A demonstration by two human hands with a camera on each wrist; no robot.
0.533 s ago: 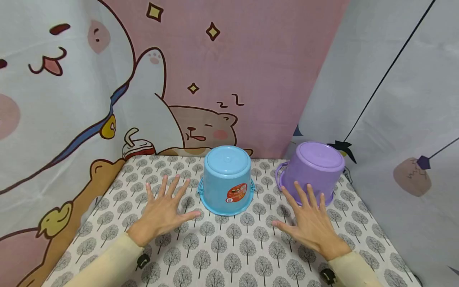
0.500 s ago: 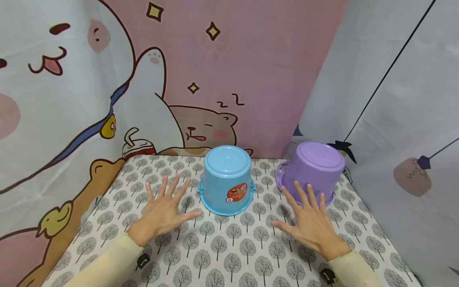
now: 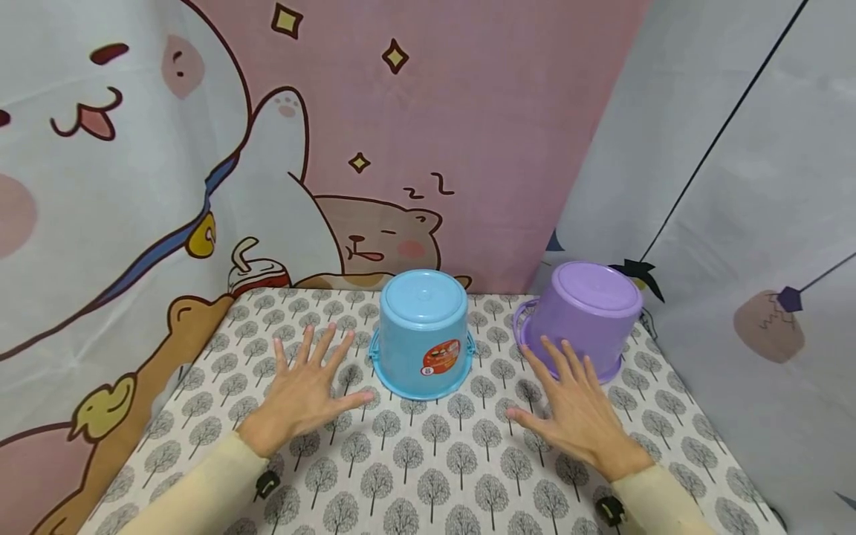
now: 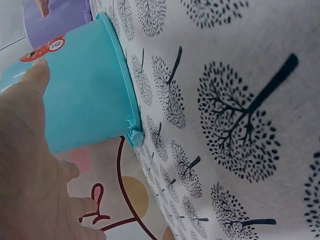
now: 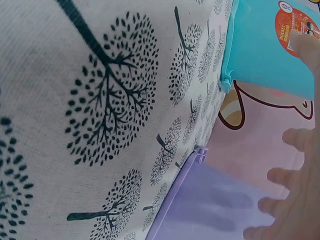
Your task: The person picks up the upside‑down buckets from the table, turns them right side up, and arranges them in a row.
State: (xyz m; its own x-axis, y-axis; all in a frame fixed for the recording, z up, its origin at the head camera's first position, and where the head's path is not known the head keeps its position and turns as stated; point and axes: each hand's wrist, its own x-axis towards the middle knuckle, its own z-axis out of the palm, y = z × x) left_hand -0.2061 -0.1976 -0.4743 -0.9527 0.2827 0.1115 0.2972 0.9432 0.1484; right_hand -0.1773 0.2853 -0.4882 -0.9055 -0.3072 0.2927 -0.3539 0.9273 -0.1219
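A light blue bucket (image 3: pixel 417 349) stands upside down near the middle of the table, an orange-red sticker on its side. To its right a purple bucket (image 3: pixel 588 319) is also upside down, its handle at the left side. My left hand (image 3: pixel 301 397) hovers in front and to the left of the blue bucket, fingers spread, holding nothing. In front of the purple bucket my right hand (image 3: pixel 578 412) hovers with straight fingers, hiding part of its lower side. The left wrist view shows the blue bucket (image 4: pixel 90 90) beyond my thumb; neither hand plainly touches a bucket.
A white cloth with grey trees (image 3: pixel 435 453) covers the table. Behind it hangs a pink backdrop (image 3: pixel 495 134) with cartoon animals, and a grey-white curtain (image 3: pixel 756 208) borders the right side.
My right hand has tilted slightly, its fingers shifting a little to the left and closer together. The left hand and both buckets stay in place.
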